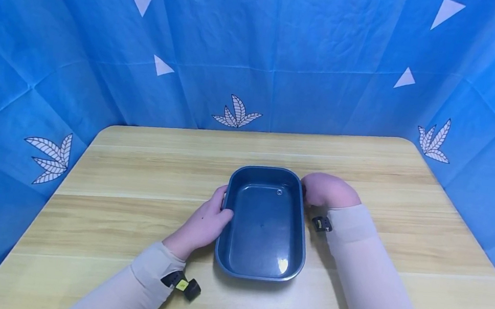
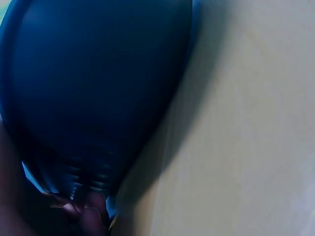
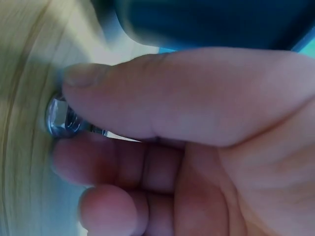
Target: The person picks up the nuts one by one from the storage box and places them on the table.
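A dark blue rectangular tray (image 1: 261, 228) with rounded corners sits in front of me, its long side pointing away. My left hand (image 1: 207, 221) grips its left wall, thumb over the rim; in the left wrist view, fingertips (image 2: 93, 211) curl against the tray's outer side. Inside, near the far right corner, is a small round metal piece (image 1: 279, 192), too small to identify. Beyond the tray's right wall is my right hand (image 1: 328, 190), its fingertips hidden in the head view. The right wrist view shows its thumb and index finger pinching a shiny hex-headed bolt (image 3: 60, 115) close to the wood.
The tray and hands are over a light wood-grain table (image 1: 144, 162) with rounded far corners. Blue curtains (image 1: 316, 44) with white triangles and leaf prints surround its back and sides. Each wrist carries a small black camera (image 1: 182, 284).
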Demonstrator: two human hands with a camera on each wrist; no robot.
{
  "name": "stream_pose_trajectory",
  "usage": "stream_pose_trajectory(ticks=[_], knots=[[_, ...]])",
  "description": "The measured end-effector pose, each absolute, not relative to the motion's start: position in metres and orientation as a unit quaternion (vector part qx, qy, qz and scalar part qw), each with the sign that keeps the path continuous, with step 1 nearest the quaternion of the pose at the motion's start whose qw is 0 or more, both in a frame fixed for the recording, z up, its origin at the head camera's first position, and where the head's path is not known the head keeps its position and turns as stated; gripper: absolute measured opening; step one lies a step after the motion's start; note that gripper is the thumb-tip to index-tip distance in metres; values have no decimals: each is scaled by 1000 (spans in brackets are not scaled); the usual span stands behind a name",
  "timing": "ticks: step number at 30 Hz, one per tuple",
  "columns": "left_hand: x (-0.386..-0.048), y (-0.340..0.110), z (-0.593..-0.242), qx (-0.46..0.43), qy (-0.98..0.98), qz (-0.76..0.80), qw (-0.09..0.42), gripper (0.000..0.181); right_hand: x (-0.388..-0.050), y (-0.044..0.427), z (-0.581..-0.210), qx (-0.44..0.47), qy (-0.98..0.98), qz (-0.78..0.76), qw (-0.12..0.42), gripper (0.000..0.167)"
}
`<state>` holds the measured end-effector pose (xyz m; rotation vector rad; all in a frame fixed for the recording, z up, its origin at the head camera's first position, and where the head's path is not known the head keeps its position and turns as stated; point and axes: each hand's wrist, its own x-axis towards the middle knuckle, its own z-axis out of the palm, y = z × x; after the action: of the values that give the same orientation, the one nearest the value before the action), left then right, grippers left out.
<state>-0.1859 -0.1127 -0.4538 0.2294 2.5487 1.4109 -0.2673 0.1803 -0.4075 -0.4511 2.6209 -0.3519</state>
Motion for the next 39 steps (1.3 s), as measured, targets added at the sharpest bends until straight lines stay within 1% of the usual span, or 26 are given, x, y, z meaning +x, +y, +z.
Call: stream_pose_trajectory(ticks=[13, 17, 23, 31, 39], knots=[[-186, -112, -454, 77, 868, 479, 105, 61, -269, 187, -406, -160, 955, -135, 210, 17], [-186, -112, -455, 77, 868, 480, 103, 62, -268, 189, -402, -147, 962, -142, 180, 10], [-185, -113, -455, 75, 866, 483, 104, 63, -267, 191, -395, -138, 971, -154, 120, 20], [-186, -113, -456, 75, 868, 481, 100, 63, -269, 189, -390, -133, 976, -154, 81, 20], [-186, -112, -456, 75, 868, 480, 105, 62, -263, 184, -380, -138, 975, -170, 38, 19]])
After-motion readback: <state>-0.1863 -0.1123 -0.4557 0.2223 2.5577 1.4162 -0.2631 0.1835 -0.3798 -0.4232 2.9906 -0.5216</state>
